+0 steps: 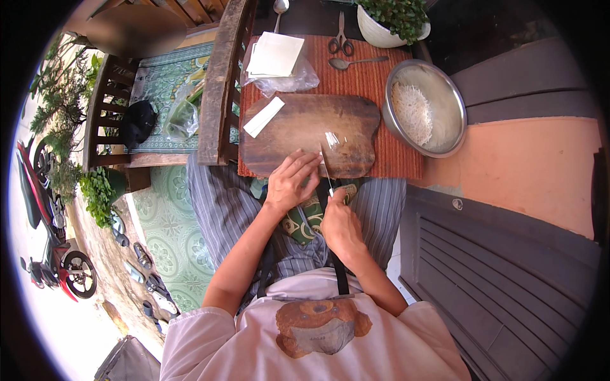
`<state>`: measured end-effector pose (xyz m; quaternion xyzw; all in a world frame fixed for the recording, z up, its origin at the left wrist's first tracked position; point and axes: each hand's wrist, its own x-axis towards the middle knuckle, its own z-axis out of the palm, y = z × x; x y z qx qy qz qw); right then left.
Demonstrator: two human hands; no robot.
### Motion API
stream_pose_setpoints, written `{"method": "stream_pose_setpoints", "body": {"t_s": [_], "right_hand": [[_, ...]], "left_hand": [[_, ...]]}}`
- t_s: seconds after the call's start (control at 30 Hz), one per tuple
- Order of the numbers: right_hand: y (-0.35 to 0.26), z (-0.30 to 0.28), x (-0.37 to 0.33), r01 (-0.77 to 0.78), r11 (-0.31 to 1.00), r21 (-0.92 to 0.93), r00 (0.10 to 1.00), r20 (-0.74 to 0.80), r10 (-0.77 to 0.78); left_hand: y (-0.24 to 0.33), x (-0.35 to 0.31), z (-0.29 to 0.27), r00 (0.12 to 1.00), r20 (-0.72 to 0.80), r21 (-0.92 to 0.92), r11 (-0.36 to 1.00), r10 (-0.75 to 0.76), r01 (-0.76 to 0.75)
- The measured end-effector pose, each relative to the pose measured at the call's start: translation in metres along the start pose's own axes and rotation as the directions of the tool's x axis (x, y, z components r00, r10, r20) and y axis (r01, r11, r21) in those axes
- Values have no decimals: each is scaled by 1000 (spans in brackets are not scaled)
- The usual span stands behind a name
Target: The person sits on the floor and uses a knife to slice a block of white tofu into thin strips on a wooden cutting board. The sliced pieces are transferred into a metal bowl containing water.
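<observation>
My right hand [343, 223] grips the white handle of a kitchen knife [326, 167], its blade pointing away from me over the near edge of a wooden cutting board [298, 136]. Just left of the blade, my left hand [294, 179] bends its fingers together on the board. Their tips pin down a white strip, mostly hidden under them. Thin white shreds [333, 139] lie beyond the blade tip. A few flat white strips [264, 117] rest at the board's left side.
Behind the board, white square sheets [276, 54] are stacked on a plastic bag. Scissors [341, 38], a spoon [357, 61] and a potted plant [394, 25] stand or lie at the back. A metal bowl [452, 117] holding white shreds is right. A wooden bench [219, 82] borders the left.
</observation>
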<state>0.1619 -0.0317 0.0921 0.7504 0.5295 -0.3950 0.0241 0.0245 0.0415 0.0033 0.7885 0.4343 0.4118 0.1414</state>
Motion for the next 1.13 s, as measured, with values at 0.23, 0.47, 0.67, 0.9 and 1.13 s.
{"method": "stream_pose_setpoints", "body": {"t_s": [0.23, 0.47, 0.67, 0.9, 1.13], "right_hand": [[2, 1, 5, 12, 1000, 19, 1000, -2, -12], [4, 5, 14, 23, 1000, 8, 1000, -5, -22], [0, 1, 31, 107, 992, 67, 994, -38, -105], [4, 1, 16, 22, 1000, 17, 1000, 12, -22], [16, 8, 11, 95, 995, 24, 993, -70, -93]], "left_hand": [[-3, -1, 2, 1000, -3, -4, 1000, 5, -5], [-4, -2, 3, 1000, 5, -3, 1000, 13, -13], [-5, -4, 4, 1000, -5, 10, 1000, 16, -15], [-4, -2, 5, 999, -17, 31, 999, 29, -28], [-5, -3, 4, 1000, -11, 9, 1000, 23, -23]]}}
